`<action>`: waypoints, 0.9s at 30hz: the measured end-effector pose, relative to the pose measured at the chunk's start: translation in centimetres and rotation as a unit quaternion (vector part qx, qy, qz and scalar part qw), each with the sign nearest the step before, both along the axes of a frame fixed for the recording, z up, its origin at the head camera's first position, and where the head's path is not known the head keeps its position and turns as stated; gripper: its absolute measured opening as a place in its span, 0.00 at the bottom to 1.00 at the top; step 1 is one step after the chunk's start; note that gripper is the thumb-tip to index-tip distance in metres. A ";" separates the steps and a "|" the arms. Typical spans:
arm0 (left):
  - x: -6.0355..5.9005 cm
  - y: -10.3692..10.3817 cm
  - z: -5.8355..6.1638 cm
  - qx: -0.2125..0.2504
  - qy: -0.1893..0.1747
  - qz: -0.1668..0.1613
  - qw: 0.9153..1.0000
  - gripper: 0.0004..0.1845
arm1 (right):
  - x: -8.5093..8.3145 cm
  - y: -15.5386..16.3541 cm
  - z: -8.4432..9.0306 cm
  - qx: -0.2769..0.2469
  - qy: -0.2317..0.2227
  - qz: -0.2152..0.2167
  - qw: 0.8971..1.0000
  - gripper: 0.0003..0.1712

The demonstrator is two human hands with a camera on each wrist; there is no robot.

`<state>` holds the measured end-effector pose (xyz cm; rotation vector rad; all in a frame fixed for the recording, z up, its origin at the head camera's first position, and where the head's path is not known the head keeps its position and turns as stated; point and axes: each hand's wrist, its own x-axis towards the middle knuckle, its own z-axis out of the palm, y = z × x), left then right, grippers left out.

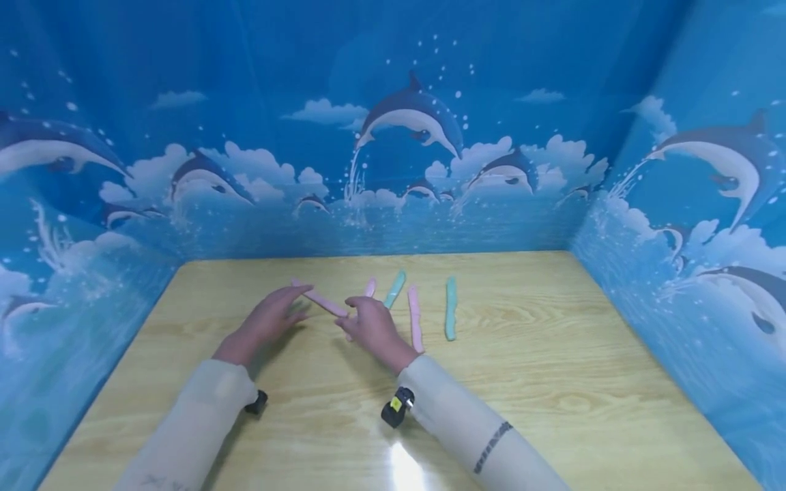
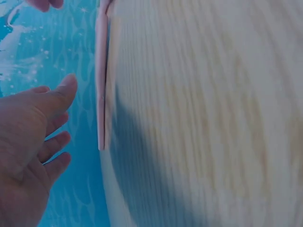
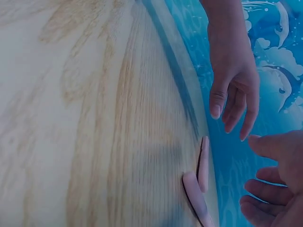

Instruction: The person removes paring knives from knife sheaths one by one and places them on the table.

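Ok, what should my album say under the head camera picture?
Left hand and right hand near pink strips and teal strips on a table, printed dolphins behind.

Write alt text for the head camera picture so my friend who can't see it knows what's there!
A person's left grip and right grip hover above a wooden table, near opposite ends of a slanted pink strip. Two more pink strips and two green strips lie to its right. Behind and beside the table is a blue dolphin backdrop.

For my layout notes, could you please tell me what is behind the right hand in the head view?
A pink strip lies partly behind the right hand; its far end shows, but the hand covers its middle.
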<state>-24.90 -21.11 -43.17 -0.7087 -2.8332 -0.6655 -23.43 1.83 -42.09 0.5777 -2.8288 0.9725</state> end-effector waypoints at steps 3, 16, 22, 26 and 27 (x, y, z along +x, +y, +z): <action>-0.3 -0.4 -0.2 -0.007 -0.002 0.003 1.000 0.30 | -0.1 -0.6 -0.2 -0.003 0.003 0.002 1.000 0.24; -1.3 -0.7 -0.8 -0.025 -0.004 0.008 1.000 0.26 | -0.8 -2.3 -0.6 0.029 0.012 0.006 0.999 0.22; -1.7 -0.8 -1.0 -0.029 0.011 0.005 0.999 0.25 | -1.8 -3.0 -1.2 0.045 0.033 -0.002 0.998 0.20; -2.4 -0.6 -1.0 -0.034 0.011 -0.010 0.999 0.24 | -2.2 -3.2 -1.3 0.069 0.043 -0.010 0.997 0.20; -2.5 -0.6 -1.0 -0.037 0.009 -0.010 0.999 0.24 | -2.3 -3.4 -1.3 0.078 0.047 -0.009 0.996 0.20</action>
